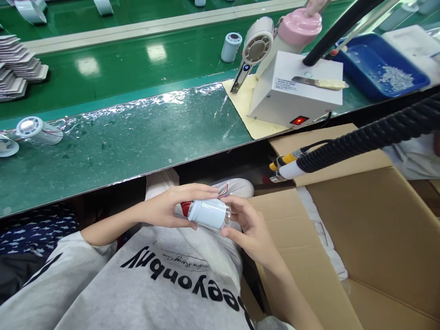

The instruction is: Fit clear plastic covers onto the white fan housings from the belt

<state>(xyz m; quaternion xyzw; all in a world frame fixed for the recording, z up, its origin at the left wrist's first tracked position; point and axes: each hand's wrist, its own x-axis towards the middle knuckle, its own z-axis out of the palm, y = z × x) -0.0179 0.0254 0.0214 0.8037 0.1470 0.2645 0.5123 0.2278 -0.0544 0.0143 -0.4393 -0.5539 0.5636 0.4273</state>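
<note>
- Head view: both hands meet low over the lap, below the bench edge, just left of a cardboard carton [378, 238]
- left hand [168, 208] wraps the capped end of a small white cylinder [209, 213]; fingers curled over the top, thumb under
- right hand [249, 227] pinches the other end, fingertips on the rim, palm open toward the camera
- cylinder is smooth glossy plastic, lying roughly horizontal between the two hands; thin red wires [223, 190] stick out near its far end; red bit visible behind the cap
- bench [120, 142] is green, covered in wrinkled shiny film
- second similar cylinder [36, 129] with red leads lies on its side at the far left of the bench, well apart from the hands
- white boxy unit [295, 91] with lit red switch sits on a yellow mat, right of centre; flat blade tool on top
- ribbed black hose [371, 137] runs in from the right, ending in a white-yellow nozzle over the carton flap
- blue tray [364, 59] holds small pale parts, too small to identify
</note>
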